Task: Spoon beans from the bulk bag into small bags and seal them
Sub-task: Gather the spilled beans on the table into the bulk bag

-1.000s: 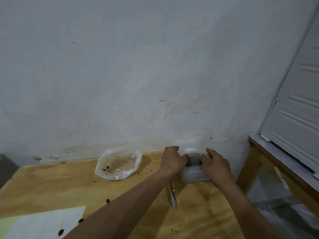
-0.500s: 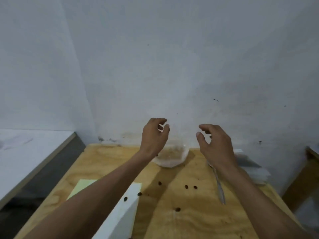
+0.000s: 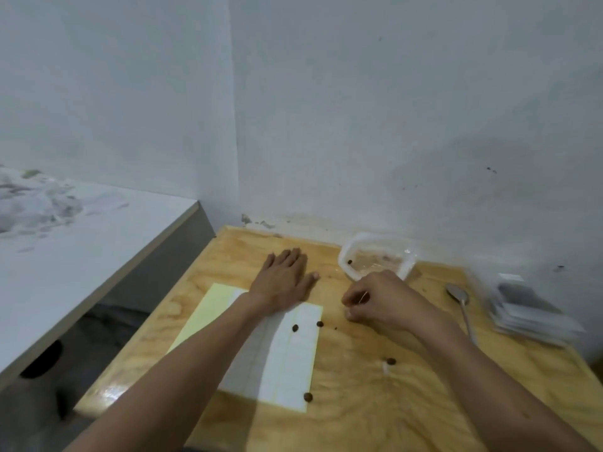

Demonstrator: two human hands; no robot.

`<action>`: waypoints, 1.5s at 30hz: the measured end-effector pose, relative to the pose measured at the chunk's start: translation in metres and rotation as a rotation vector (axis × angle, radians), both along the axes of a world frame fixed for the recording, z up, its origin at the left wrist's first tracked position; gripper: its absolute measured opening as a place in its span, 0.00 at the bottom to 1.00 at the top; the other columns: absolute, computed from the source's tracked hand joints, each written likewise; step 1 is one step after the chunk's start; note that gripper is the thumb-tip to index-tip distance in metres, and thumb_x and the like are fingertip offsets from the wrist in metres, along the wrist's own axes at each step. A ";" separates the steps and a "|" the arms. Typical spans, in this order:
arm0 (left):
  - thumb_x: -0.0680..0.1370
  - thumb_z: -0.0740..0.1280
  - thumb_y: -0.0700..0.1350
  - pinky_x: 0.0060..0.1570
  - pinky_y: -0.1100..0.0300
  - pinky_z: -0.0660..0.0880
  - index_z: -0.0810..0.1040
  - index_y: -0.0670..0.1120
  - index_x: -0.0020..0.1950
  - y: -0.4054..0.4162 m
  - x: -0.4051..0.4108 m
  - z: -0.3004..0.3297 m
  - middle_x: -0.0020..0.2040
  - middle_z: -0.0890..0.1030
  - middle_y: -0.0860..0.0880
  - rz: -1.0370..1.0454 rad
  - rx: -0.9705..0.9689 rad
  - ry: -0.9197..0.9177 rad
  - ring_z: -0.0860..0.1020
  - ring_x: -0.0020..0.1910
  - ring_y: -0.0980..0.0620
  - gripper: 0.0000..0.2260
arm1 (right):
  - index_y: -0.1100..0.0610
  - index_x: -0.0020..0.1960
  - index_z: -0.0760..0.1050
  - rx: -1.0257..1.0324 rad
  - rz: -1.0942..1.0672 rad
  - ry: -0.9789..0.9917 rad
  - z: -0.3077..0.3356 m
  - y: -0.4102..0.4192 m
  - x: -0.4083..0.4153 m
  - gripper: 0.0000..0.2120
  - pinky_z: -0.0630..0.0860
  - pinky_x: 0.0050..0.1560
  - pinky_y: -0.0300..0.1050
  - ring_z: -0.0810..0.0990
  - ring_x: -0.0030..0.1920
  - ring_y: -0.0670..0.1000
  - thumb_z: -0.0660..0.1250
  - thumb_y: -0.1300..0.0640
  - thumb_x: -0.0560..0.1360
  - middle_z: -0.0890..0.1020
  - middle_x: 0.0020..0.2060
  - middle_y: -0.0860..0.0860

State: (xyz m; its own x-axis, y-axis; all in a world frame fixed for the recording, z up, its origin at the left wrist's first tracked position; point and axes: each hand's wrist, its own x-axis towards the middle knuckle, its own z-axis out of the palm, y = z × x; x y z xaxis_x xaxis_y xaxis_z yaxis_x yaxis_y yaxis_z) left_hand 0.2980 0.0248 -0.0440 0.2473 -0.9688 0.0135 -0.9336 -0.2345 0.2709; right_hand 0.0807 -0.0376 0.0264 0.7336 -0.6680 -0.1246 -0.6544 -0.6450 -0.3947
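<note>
I can read no brand, label or writing anywhere; the sheet of paper (image 3: 287,363) under my left forearm shows only faint ruled lines, with a pale yellow sheet (image 3: 208,314) sticking out from beneath it on the left.

My left hand (image 3: 284,282) lies flat on the wooden worktop (image 3: 375,415), fingers straight and together, palm down, its heel on the far edge of the paper, holding nothing. My right hand (image 3: 378,301) is curled, fingertips drawn in against the thumb and down on the wood; whether it pinches a bean I cannot tell.

The bulk bag (image 3: 375,259), clear plastic and nearly empty, sits just beyond my right hand against the wall (image 3: 391,125), a bean or two visible inside. Loose beans (image 3: 295,327) lie scattered between my forearms, some on the paper, some on bare wood. To the right of my right hand lies a metal spoon (image 3: 460,305), bowl away from me, and further right a stack of small bags (image 3: 528,308) near the worktop's edge, blurred.

Left of my left arm, across a dark gap, stands a pale counter (image 3: 81,236) with faint smears.
</note>
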 end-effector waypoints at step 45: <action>0.85 0.53 0.60 0.79 0.47 0.46 0.64 0.45 0.78 0.003 -0.001 -0.003 0.82 0.59 0.45 0.002 -0.092 0.048 0.54 0.82 0.47 0.27 | 0.53 0.39 0.82 0.502 -0.167 -0.407 -0.019 0.049 0.026 0.10 0.63 0.33 0.42 0.65 0.29 0.46 0.74 0.47 0.72 0.72 0.30 0.47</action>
State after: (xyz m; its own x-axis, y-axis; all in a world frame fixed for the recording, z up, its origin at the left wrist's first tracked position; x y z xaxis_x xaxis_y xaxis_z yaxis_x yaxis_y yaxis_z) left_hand 0.2972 0.0282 -0.0470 0.2515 -0.9636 0.0905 -0.9185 -0.2081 0.3362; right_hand 0.1063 0.0118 0.0074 0.6798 -0.7095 -0.1855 -0.4650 -0.2215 -0.8571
